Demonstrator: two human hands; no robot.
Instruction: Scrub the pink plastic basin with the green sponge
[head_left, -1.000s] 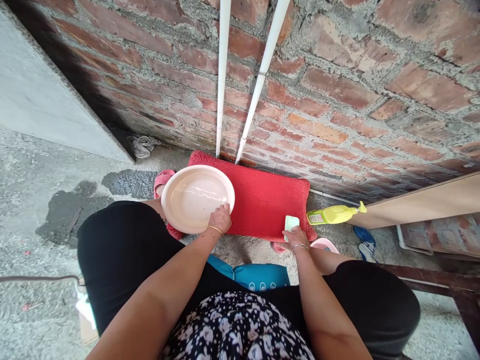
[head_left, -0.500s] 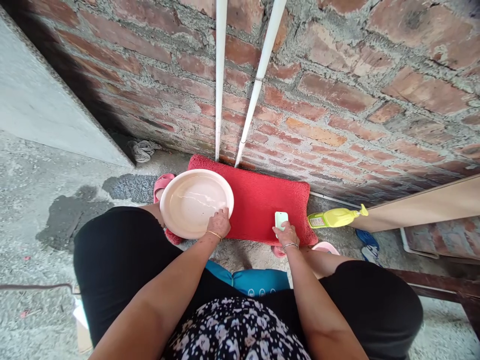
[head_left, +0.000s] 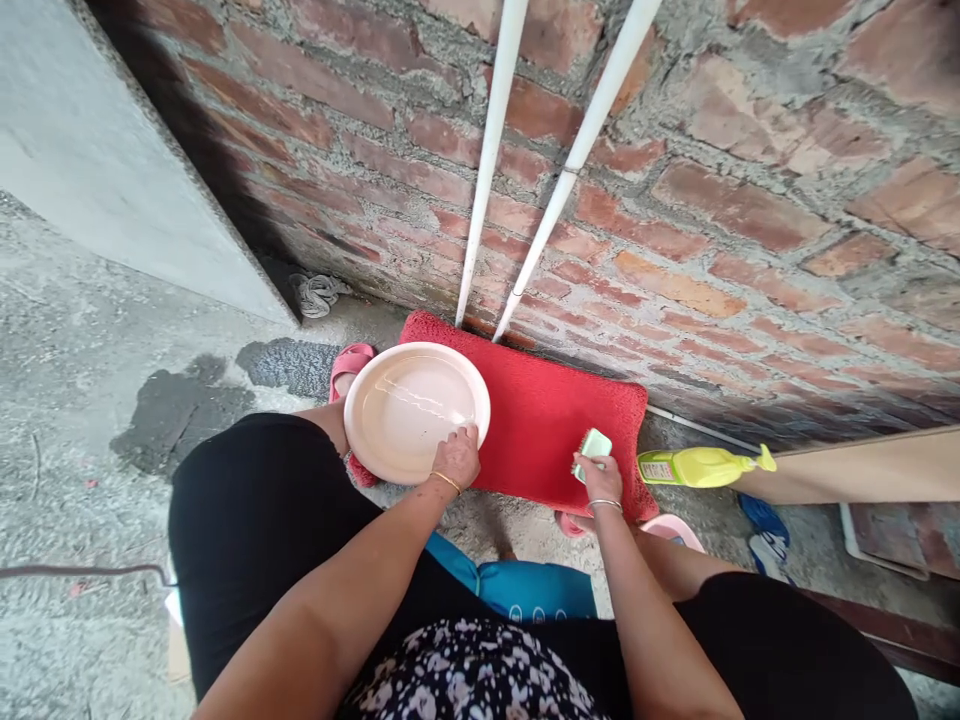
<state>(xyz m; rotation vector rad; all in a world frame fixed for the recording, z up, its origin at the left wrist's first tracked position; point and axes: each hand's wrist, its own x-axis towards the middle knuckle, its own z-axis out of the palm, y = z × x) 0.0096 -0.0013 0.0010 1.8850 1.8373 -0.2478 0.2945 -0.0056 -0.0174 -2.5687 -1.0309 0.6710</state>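
Observation:
A pale pink basin [head_left: 397, 440] with water in it rests on the left part of the red mat [head_left: 532, 410]. My left hand [head_left: 457, 457] is closed on the basin's right rim, its fingers over the inner side. In my right hand [head_left: 602, 478] is a light green scrub brush [head_left: 595, 445], held over the right end of the mat. The brush is tilted, and its bristles show along the left side. Whether they touch the mat I cannot tell.
A yellow pump bottle [head_left: 701, 467] lies just right of the mat. Behind stands a brick wall [head_left: 675, 290] with two white pipes [head_left: 551, 205]. A grey rag [head_left: 319, 295] lies by the leaning slab at left. A pink tub [head_left: 673, 530] is partly hidden by my right leg.
The view has shifted, so everything sits further right. My right hand has turned the brush, tipping it so its bristles show. My left hand stays on the basin's rim.

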